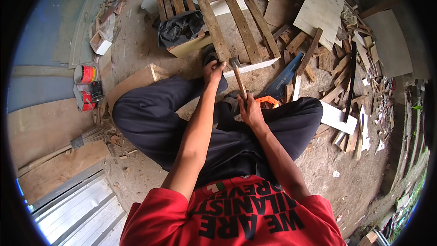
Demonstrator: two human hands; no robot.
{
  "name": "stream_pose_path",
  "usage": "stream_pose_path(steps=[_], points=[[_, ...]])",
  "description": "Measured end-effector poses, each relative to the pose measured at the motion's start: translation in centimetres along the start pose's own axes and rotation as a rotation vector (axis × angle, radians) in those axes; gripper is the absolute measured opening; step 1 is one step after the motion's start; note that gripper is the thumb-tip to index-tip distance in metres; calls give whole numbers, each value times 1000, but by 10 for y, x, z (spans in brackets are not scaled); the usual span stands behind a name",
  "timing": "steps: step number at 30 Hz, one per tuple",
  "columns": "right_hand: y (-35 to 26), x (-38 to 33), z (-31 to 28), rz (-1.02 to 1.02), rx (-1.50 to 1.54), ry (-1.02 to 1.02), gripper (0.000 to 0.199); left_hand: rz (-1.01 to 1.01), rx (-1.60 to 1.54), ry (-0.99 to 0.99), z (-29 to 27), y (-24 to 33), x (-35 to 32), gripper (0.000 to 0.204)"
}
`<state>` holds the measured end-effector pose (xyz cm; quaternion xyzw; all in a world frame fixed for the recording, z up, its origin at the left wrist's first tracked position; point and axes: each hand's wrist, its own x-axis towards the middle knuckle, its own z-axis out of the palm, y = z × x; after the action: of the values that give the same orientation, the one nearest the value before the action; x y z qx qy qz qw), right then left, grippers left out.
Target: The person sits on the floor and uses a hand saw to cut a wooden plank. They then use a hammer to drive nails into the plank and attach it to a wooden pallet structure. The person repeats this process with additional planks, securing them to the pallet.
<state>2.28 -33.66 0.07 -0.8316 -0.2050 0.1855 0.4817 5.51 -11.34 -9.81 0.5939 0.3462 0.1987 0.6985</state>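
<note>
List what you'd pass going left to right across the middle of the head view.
Paint cans → left hand on the pallet → hammer in the right hand → saw → white board

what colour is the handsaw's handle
Orange, on the handsaw beside the right hand; head view.

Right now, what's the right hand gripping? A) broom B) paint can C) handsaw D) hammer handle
D: the right hand is closed around the wooden handle of the hammer, whose head sits by the pallet; the left hand grips a slat end, and the handsaw lies untouched on the ground.
</note>
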Motion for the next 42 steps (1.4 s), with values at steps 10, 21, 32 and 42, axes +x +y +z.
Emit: stream_pose_path(steps=[10,21,32,42], points=[[18,7,-8,163,94,179,35,114,89,215,7,4,-13,20],[28,25,-26,318,401,374,36,-7,-15,183,-14,5,-10,23],[35,26,-24,314,219,359,39,-170,-257,-39,7,73,-57,22],[5,19,-57,228,189,417,41,-73,-313,-178,8,156,-47,29]])
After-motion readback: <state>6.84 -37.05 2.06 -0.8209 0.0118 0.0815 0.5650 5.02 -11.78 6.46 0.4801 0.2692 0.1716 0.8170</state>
